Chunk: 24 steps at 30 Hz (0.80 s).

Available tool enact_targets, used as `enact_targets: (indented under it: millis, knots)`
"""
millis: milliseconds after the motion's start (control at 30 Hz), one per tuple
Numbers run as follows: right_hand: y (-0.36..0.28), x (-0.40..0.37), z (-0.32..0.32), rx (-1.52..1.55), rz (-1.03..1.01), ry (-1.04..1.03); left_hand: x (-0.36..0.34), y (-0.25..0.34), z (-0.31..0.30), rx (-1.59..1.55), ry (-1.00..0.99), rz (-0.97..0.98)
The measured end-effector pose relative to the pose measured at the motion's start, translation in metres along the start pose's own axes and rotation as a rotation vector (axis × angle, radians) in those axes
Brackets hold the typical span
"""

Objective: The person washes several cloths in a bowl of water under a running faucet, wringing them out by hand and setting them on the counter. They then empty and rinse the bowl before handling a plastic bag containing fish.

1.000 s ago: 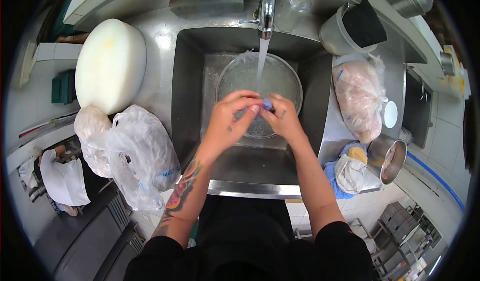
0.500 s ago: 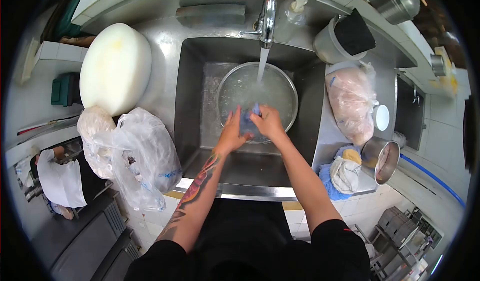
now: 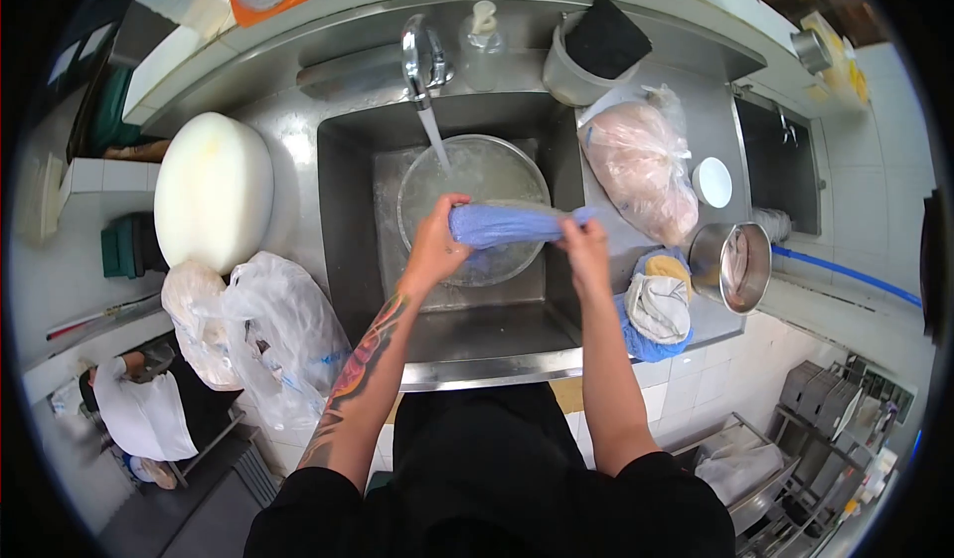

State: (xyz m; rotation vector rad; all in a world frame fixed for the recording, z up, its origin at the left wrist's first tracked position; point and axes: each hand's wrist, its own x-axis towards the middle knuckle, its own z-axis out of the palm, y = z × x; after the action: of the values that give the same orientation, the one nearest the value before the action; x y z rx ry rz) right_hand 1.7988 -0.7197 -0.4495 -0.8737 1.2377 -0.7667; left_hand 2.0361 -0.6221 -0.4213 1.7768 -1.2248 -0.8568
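A wet blue cloth (image 3: 507, 224) is stretched sideways between my hands, above a round, wide bowl (image 3: 543, 175) of water in the sink (image 3: 348, 190). My left hand (image 3: 437, 245) is closed on its left end, thumb on top. At the other end, my right hand (image 3: 584, 248) pinches the cloth's bunched tip over the sink's right edge. Water runs from the faucet (image 3: 415, 61) into the bowl behind the cloth. The cloth hides part of the bowl's near side.
Left of the sink stand a thick white round block (image 3: 214, 190) and plastic bags (image 3: 283, 324). On the right lie a bag of pale pink meat (image 3: 641, 165), a white cup (image 3: 712, 182), a metal pot (image 3: 730, 265) and folded cloths (image 3: 658, 308). Another person (image 3: 149, 414) is at far left.
The blue cloth has come up out of the bowl's water and is now drawn out lengthwise. My right hand has moved right, away from my left. The camera view has shifted.
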Motion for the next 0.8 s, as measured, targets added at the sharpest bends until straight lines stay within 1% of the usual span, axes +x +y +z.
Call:
enact_targets:
  millis: [33,67,100,133,167,200,233,267,333,367,400,433,467,533,567,600,633,667,700,733,767,800]
  knots:
    - [0.032,0.010,-0.003,-0.006,0.143,-0.044,0.001,0.010,-0.003,0.009,-0.010,0.008]
    - [0.056,0.010,0.001,0.046,0.243,-0.157,0.001,0.020,-0.006,0.031,-0.038,-0.020]
    - [0.094,0.023,0.006,-0.031,0.343,-0.300,0.001,0.028,-0.007,0.054,-0.065,-0.050]
    - [0.104,0.017,0.019,-0.092,0.386,-0.368,0.001,0.034,-0.007,0.061,-0.073,-0.048]
    - [0.129,0.016,0.040,-0.432,0.180,-0.306,0.001,0.039,-0.006,0.071,-0.060,0.008]
    - [0.139,0.011,0.057,-0.323,-0.021,-0.409,0.000,0.043,-0.006,0.080,-0.047,0.063]
    - [0.141,0.004,0.070,-0.212,-0.222,-0.505,-0.001,0.048,-0.007,0.086,-0.055,0.063]
    - [0.140,0.001,0.082,-0.206,-0.221,-0.499,-0.002,0.053,-0.009,0.044,-0.036,0.045]
    - [0.108,-0.002,0.101,-0.232,-0.213,-0.510,-0.004,0.055,-0.010,0.001,-0.020,0.033]
    - [0.096,-0.003,0.104,-0.230,-0.218,-0.507,-0.006,0.051,-0.011,-0.238,0.039,-0.003]
    - [0.084,-0.003,0.107,-0.077,-0.248,-0.500,-0.008,0.046,-0.013,-0.477,0.100,-0.039]
    - [0.069,-0.007,0.110,0.075,-0.277,-0.492,-0.012,0.045,-0.018,-0.782,0.133,-0.124]
    - [0.055,-0.011,0.111,0.076,-0.282,-0.491,-0.017,0.043,-0.024,-0.782,0.131,-0.120]
    - [0.023,-0.024,0.113,0.238,0.020,-0.343,-0.026,0.045,-0.037,-1.298,0.247,-0.212]
    - [0.013,-0.030,0.116,0.236,0.019,-0.343,-0.031,0.017,-0.034,-1.241,0.221,-0.179]
    - [0.004,-0.036,0.121,0.176,-0.106,-0.326,-0.032,0.008,-0.027,-1.242,0.225,-0.176]
    - [0.002,-0.042,0.126,0.117,-0.227,-0.314,-0.034,0.004,-0.019,-1.398,0.225,-0.377]
    - [0.007,-0.048,0.132,0.118,-0.227,-0.326,-0.035,0.001,-0.011,-1.549,0.222,-0.578]
    - [0.014,-0.054,0.137,0.087,-0.214,-0.285,-0.038,0.001,-0.002,-1.599,0.182,-0.588]
    - [0.017,-0.059,0.142,0.057,-0.202,-0.243,-0.038,0.000,0.004,-1.712,0.201,-0.577]
    - [0.019,-0.060,0.142,0.057,-0.202,-0.251,-0.036,-0.002,0.008,-1.700,0.247,-0.514]
    - [0.020,-0.061,0.138,0.070,-0.275,-0.345,-0.034,-0.007,0.011,-1.688,0.290,-0.457]
